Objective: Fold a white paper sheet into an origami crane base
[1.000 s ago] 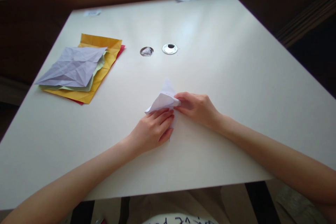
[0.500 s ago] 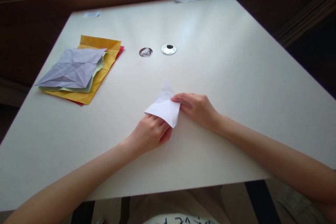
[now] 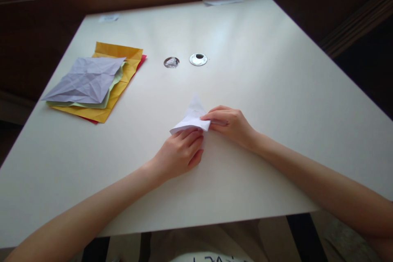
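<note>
A folded white paper (image 3: 192, 115) lies near the middle of the white table (image 3: 260, 90). My left hand (image 3: 181, 151) rests on its near edge, fingers curled and pressing the fold down. From the right side, my right hand (image 3: 229, 125) pinches the paper's right corner between thumb and fingers. The paper's pointed flap sticks up toward the far side. Both forearms reach in from the near edge.
A stack of creased sheets, lilac (image 3: 86, 80) on top of pale green, yellow (image 3: 123, 69) and red, lies at the left. Two round cable holes (image 3: 171, 62) (image 3: 198, 59) sit mid-table. Small paper scraps (image 3: 222, 1) lie at the far edge. A dark wooden ledge runs behind.
The paper's near flap, lifted and spread over my left fingers half a second ago, is folded back down under my left fingers. My right hand has kept its pinch at the corner.
</note>
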Demonstrator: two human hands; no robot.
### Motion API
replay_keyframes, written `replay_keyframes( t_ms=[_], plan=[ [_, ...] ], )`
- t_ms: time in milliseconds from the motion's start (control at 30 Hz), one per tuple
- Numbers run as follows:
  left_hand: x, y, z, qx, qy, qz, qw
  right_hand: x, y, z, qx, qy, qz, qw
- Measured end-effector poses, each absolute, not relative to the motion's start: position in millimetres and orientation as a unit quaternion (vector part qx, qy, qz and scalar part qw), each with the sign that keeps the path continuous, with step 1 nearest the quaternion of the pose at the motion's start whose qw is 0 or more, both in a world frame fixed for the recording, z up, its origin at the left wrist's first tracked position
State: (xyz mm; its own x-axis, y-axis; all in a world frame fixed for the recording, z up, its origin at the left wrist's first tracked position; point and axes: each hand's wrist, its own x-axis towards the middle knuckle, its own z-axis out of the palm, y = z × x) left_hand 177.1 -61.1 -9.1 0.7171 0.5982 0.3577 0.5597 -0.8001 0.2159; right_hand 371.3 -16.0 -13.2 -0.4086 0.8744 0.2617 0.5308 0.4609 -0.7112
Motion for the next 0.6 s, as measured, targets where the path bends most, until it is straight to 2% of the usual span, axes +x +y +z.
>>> replay_keyframes(
  t_ms=[367, 500, 600],
  plan=[
    [178.5, -52.6, -1.6, 0.928, 0.324, 0.177, 0.040, 366.4, -12.6, -8.1, -0.470, -0.738, 0.358, 0.326],
    [175.1, -49.4, 8.5, 0.899, 0.347, 0.267, 0.000, 366.5, -15.6, -2.8, -0.475, -0.698, 0.432, 0.316],
    [173.9, -40.3, 27.7, 0.816, 0.439, 0.374, -0.025, 367.0, -16.3, 5.0, -0.485, -0.651, 0.513, 0.278]
  ],
)
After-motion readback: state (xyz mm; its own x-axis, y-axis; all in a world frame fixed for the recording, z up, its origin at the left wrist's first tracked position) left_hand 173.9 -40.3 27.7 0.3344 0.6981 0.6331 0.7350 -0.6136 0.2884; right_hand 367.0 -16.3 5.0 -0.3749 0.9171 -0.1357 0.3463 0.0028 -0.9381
